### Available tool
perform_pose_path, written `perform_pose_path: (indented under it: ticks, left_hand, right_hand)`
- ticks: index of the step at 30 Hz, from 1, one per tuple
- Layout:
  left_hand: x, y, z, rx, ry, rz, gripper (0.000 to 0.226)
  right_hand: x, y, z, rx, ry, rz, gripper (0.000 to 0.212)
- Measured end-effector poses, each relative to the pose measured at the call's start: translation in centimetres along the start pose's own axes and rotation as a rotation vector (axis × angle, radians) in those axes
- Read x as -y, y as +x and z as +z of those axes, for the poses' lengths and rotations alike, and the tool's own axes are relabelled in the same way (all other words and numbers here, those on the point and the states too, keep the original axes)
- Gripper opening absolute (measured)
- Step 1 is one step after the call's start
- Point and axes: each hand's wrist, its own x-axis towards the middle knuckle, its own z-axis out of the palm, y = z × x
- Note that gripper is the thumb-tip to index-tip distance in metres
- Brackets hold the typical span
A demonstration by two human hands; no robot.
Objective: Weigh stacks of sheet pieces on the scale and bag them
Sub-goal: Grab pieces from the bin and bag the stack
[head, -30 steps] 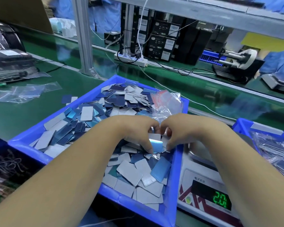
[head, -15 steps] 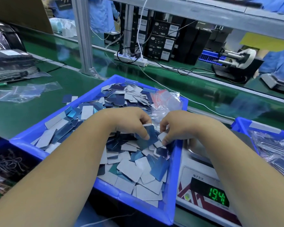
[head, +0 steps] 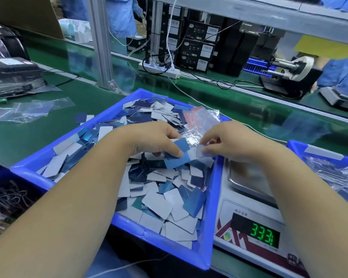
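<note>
Left hand gripped blue sheet pieces over our blue tray | right hand pinched a pale piece beside them | scale right of tray, display green.

In front of you sits the tray, heaped with loose sheet pieces; a bundle of small zip bags lies on them at its far right corner. Your left hand and right hand meet over the tray's far right part, each pinching pieces. The scale stands just right of the tray, with a second tray beyond it on the right. Empty bags lie far left on the belt.
</note>
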Motion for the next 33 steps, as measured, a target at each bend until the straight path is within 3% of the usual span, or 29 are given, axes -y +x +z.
perform_pose_path:
  ticks: [2, 5, 8, 13, 17, 22, 28, 31, 33]
  left_hand:
    - [0.2, 0.2, -0.2, -0.073, -0.053, -0.019, 0.002]
    - [0.5, 0.5, -0.1, -0.089, -0.099, -0.016, 0.022]
    - [0.4, 0.7, -0.1, -0.062, -0.148, 0.034, 0.014]
    - [0.0, 0.5, 0.6, 0.014, -0.124, 0.095, 0.015]
    - [-0.3, 0.2, 0.6, -0.015, -0.167, 0.115, 0.008]
    - [-0.3, 0.3, 0.7, 0.04, -0.252, 0.148, 0.013]
    - [0.0, 0.8, 0.6, -0.112, -0.24, 0.181, 0.012]
    - [0.1, 0.8, 0.0, -0.193, -0.293, 0.167, 0.028]
    - [0.4, 0.9, 0.0, -0.219, -0.155, 0.115, 0.033]
  right_hand:
    - [-0.2, -0.3, -0.2, -0.071, 0.08, 0.014, 0.011]
    - [-0.5, -0.7, -0.3, -0.115, 0.181, 0.023, 0.006]
    - [-0.4, -0.9, 0.0, -0.156, 0.231, 0.01, 0.004]
    - [0.5, -1.0, 0.6, -0.102, 0.368, 0.0, 0.006]
    - [0.9, -0.8, 0.8, -0.16, 0.516, 0.015, 0.005]
    - [1.2, -0.7, 1.3, -0.134, 0.534, 0.087, 0.006]
    - [1.8, -0.8, 1.3, -0.151, 0.746, 0.096, 0.01]
    - [1.1, -0.4, 1.3, -0.185, 0.447, 0.117, 0.009]
    - [1.1, -0.4, 1.2, -0.111, 0.208, 0.072, 0.012]
